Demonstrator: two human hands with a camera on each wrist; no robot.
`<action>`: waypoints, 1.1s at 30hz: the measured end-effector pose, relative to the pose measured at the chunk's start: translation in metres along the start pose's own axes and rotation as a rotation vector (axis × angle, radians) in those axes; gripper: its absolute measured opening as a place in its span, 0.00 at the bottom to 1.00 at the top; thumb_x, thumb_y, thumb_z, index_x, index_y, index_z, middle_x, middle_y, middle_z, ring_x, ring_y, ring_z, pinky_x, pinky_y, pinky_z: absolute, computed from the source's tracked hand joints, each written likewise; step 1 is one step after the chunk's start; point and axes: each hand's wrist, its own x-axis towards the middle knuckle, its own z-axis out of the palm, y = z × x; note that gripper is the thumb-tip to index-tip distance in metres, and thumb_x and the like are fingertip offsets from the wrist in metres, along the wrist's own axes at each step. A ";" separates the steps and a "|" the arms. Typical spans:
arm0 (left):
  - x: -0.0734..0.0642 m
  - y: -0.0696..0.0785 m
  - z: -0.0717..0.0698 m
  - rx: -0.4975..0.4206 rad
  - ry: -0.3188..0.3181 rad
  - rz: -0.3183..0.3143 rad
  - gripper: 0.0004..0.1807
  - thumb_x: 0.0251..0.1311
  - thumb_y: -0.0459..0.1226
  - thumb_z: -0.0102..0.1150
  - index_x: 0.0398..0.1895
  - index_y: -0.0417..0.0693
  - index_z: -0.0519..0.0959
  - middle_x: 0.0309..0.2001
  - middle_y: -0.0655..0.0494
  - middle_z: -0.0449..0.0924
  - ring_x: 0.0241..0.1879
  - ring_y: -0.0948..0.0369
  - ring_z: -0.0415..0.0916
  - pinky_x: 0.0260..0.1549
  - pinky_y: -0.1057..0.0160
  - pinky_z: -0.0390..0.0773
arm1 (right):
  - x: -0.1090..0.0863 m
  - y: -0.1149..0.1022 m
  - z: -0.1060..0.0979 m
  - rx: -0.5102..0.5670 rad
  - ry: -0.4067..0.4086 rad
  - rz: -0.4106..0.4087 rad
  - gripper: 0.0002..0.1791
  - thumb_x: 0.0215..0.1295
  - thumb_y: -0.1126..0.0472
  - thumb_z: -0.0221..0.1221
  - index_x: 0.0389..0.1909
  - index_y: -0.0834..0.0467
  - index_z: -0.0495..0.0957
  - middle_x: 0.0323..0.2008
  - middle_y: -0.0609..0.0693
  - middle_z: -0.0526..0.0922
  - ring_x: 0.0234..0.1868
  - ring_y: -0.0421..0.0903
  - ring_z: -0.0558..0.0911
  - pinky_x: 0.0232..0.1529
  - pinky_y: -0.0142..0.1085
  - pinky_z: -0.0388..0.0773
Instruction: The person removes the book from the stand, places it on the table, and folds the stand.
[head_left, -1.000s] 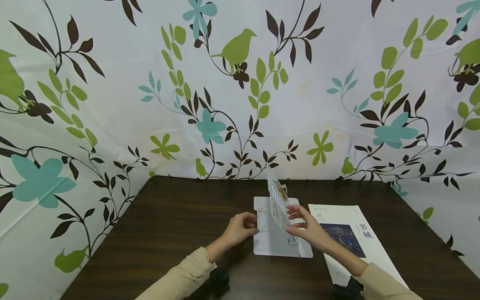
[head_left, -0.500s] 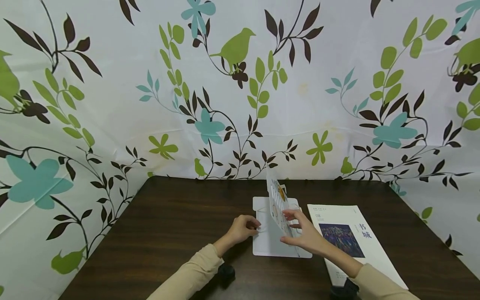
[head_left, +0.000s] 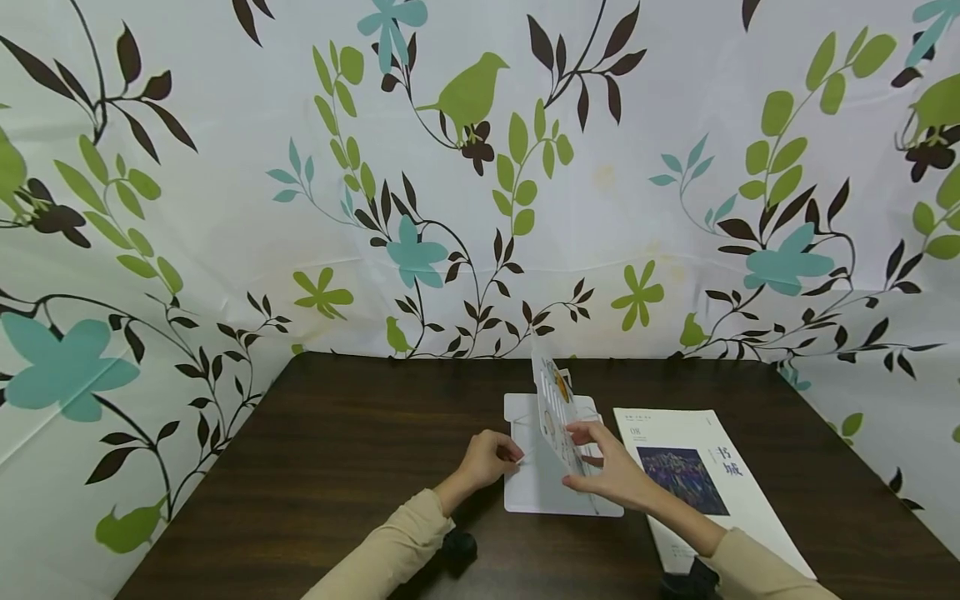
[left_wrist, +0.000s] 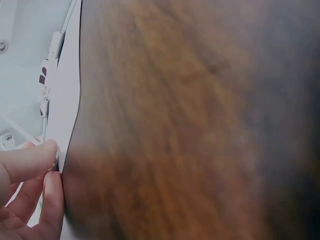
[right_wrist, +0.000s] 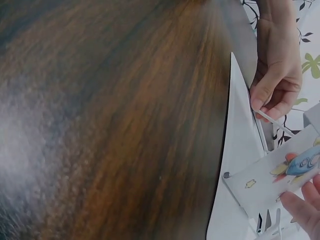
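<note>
Pinching a white strip [right_wrist: 274, 122], left fingers [head_left: 509, 445] hide its end while right fingers [head_left: 588, 431] grip and partly cover a printed panel [head_left: 553, 410].

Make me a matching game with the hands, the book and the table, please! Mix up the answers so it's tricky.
Column one:
1. Left hand
2. Right hand
3. Book
4. Table

Column two:
A. Dark brown
B. Touching the raised panel
C. Lying flat, white with a dark blue picture
D. Pinching a thin white strip

Right pairs: 1-D, 2-B, 3-C, 4-A.
</note>
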 end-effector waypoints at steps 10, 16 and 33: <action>0.002 -0.001 0.002 0.029 0.013 0.013 0.06 0.37 0.21 0.66 0.20 0.35 0.80 0.21 0.50 0.80 0.21 0.66 0.74 0.21 0.74 0.72 | -0.006 0.000 -0.002 0.104 0.044 -0.012 0.34 0.44 0.67 0.65 0.55 0.65 0.65 0.48 0.60 0.69 0.51 0.60 0.69 0.45 0.50 0.75; 0.002 -0.002 0.002 0.046 0.018 0.017 0.06 0.37 0.21 0.66 0.20 0.36 0.81 0.20 0.51 0.80 0.21 0.67 0.73 0.21 0.74 0.72 | -0.009 0.005 -0.005 0.152 0.049 -0.058 0.33 0.46 0.67 0.64 0.56 0.65 0.64 0.49 0.63 0.70 0.51 0.62 0.69 0.45 0.46 0.76; 0.004 0.000 0.001 0.134 0.013 0.034 0.06 0.38 0.23 0.67 0.21 0.39 0.83 0.22 0.54 0.82 0.23 0.65 0.74 0.22 0.73 0.71 | -0.014 0.007 -0.013 0.217 0.057 0.045 0.32 0.47 0.70 0.60 0.56 0.70 0.60 0.49 0.66 0.69 0.50 0.62 0.69 0.46 0.55 0.73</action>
